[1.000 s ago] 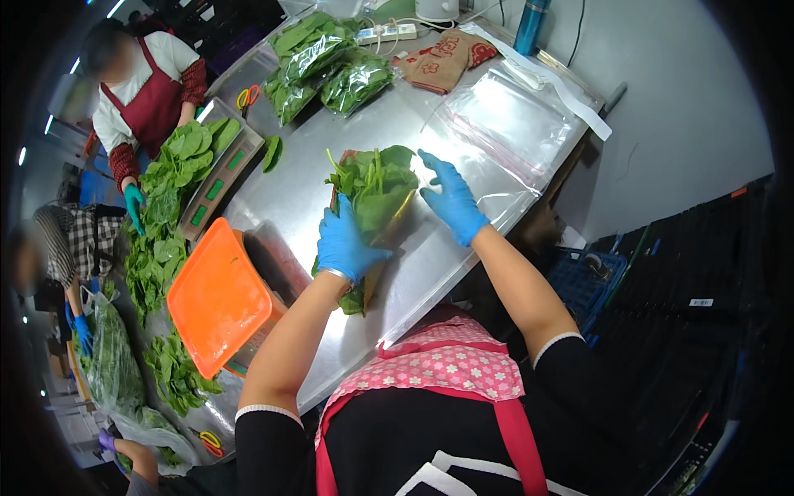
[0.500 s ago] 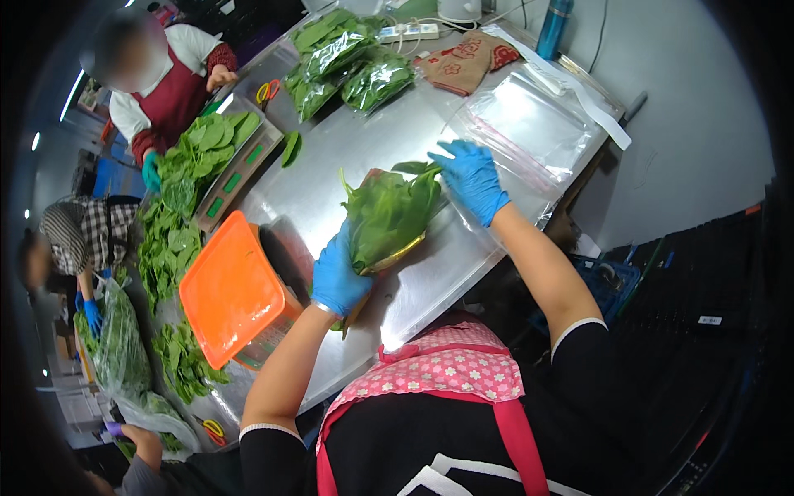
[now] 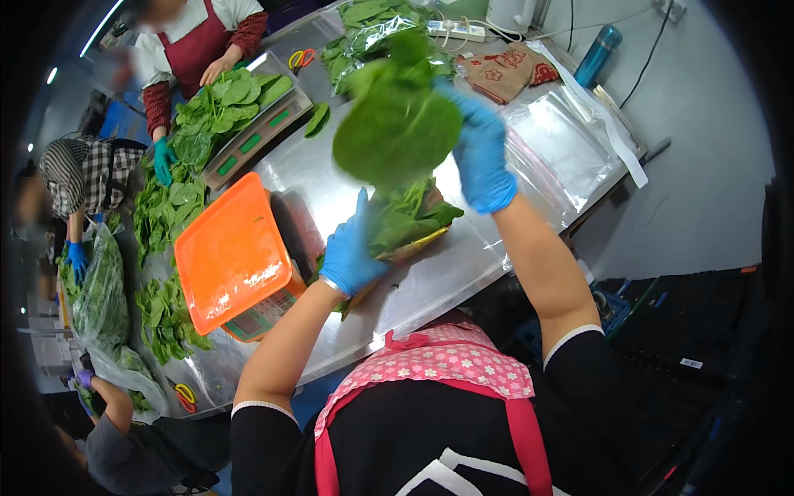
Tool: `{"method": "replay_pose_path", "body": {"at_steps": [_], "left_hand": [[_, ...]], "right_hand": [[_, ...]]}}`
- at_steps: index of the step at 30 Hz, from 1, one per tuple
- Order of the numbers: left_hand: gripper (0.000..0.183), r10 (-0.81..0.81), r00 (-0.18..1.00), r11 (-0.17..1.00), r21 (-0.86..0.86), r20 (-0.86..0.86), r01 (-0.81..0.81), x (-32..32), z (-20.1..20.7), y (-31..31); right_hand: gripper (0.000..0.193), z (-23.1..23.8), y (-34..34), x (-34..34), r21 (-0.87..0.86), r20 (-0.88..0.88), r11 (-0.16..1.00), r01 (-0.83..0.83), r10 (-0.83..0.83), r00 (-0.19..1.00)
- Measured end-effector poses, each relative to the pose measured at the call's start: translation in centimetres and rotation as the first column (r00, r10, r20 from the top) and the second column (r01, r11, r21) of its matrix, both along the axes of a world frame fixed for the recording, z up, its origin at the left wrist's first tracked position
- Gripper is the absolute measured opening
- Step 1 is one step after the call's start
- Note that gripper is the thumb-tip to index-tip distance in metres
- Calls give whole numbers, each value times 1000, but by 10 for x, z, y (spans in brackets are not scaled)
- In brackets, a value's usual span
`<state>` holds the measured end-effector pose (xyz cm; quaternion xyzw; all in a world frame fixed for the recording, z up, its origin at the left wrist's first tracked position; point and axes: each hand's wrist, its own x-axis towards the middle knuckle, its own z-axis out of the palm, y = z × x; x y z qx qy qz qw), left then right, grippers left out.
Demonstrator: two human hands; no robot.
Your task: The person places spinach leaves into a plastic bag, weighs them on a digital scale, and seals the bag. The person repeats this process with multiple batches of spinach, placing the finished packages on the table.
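My right hand (image 3: pixel 482 153), in a blue glove, is closed on a bunch of leafy greens (image 3: pixel 395 136) with broad dark leaves. It is raised over the metal table and smeared by motion. Lower down lies a second pile of leafy greens (image 3: pixel 413 219), with a yellow edge (image 3: pixel 426 241) along its near side. My left hand (image 3: pixel 351 255), gloved in blue, holds that pile at its left end. One finger points up, and its other fingers are partly hidden by leaves.
Left of my hands stands an orange-topped box (image 3: pixel 227 252). Beyond it, a scale (image 3: pixel 260 136) carries greens, with scissors (image 3: pixel 302 59) nearby. Clear plastic bags (image 3: pixel 558 136) lie at right; bagged greens (image 3: pixel 343 62) at the back. A co-worker's green-gloved hand (image 3: pixel 164 159) touches loose leaves.
My right hand has lifted a bunch of leaves up and away from the pile. My left hand stays by the pile, one finger now raised. The view has shifted slightly.
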<state>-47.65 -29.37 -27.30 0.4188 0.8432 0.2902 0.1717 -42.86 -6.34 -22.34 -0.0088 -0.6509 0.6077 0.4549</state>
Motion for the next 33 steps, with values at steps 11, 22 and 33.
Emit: {"method": "replay_pose_path", "body": {"at_steps": [11, 22, 33], "left_hand": [[97, -54, 998, 995, 89, 37, 50, -7, -18, -13], [79, -106, 993, 984, 145, 41, 99, -18, -41, -11], [39, 66, 837, 937, 255, 543, -239, -18, -55, -51]], "right_hand": [[52, -34, -8, 40, 778, 464, 537, -325, -143, 874], [22, -85, 52, 96, 456, 612, 890, 29, -337, 716], [12, -171, 77, 140, 251, 798, 962, 109, -269, 540]]}}
